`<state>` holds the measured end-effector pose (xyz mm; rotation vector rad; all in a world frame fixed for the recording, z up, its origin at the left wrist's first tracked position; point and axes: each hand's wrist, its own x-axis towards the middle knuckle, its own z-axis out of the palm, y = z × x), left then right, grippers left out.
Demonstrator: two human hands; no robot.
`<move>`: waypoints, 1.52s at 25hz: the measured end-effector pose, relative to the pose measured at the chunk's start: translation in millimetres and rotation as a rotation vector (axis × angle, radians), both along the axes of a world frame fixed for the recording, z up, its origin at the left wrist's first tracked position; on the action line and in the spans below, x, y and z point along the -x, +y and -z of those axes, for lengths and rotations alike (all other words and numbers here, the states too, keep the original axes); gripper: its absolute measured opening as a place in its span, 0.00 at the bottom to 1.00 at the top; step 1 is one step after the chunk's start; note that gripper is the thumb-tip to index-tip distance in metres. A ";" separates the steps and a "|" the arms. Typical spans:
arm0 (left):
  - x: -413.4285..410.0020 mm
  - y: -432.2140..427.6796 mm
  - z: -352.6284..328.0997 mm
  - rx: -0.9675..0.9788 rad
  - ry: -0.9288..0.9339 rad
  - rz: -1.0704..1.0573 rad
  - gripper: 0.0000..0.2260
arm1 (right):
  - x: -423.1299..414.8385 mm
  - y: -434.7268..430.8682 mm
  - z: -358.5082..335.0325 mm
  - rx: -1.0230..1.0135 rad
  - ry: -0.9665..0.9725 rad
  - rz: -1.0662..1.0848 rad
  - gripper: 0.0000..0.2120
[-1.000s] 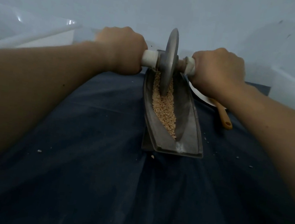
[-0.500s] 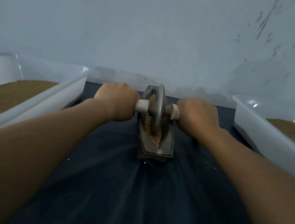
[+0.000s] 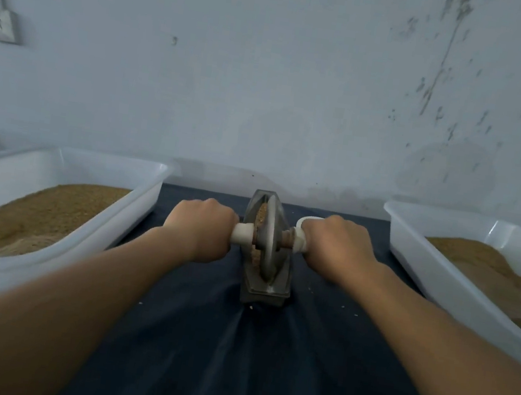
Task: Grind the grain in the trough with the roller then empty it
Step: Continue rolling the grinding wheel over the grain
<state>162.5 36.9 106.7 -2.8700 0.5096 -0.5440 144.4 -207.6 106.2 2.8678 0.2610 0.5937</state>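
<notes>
from the head view, your left hand point(image 3: 201, 227) and right hand point(image 3: 336, 244) each grip a white handle of the grey metal disc roller point(image 3: 268, 238), upright in the narrow grey metal trough point(image 3: 264, 293) on the dark blue bench point(image 3: 229, 360); tan grain point(image 3: 261, 214) lies in the trough.

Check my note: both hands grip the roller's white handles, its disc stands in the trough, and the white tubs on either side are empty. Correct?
Not the tubs: the head view shows the left tub and the right tub each holding brown grain. The rest stands: left hand and right hand grip the roller, its disc in the trough.
</notes>
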 end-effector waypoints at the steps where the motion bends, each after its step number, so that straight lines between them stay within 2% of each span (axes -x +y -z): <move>1: 1.6 2.6 2.7 0.016 0.002 0.004 0.04 | -0.4 0.0 -0.5 0.019 -0.015 -0.006 0.06; 7: -29.8 -2.7 4.5 -0.008 -0.012 0.030 0.04 | -28.4 -5.0 18.6 0.024 -0.108 0.033 0.05; 12: -85.8 -3.1 13.3 0.056 0.022 0.028 0.05 | -81.4 -0.4 19.8 0.068 -0.180 0.019 0.16; 16: -114.5 1.2 19.8 0.137 0.047 0.024 0.05 | -111.4 5.2 9.2 0.132 -0.211 0.006 0.07; 18: -120.7 1.6 22.0 0.148 0.045 0.018 0.05 | -118.3 6.0 7.8 0.130 -0.208 0.017 0.07; 23: -104.3 0.5 24.5 0.135 0.001 -0.006 0.05 | -100.3 10.7 7.6 0.119 -0.204 0.026 0.02; 26: -74.0 -1.6 22.2 0.103 -0.031 -0.020 0.05 | -69.4 11.1 11.6 0.096 -0.168 0.046 0.05; 30: -26.5 0.7 15.9 0.081 -0.035 -0.021 0.05 | -23.2 10.5 8.7 0.095 -0.155 0.049 0.02; 32: -9.8 4.6 15.5 0.082 -0.034 0.002 0.05 | -7.2 7.3 4.9 0.093 -0.133 0.026 0.06; 35: -9.4 4.4 13.2 0.058 -0.071 0.019 0.07 | -6.5 1.4 8.6 0.052 -0.137 0.015 0.03; 38: -37.1 -5.0 8.5 -0.001 -0.121 0.015 0.09 | -31.6 -2.1 23.8 -0.022 -0.150 0.039 0.11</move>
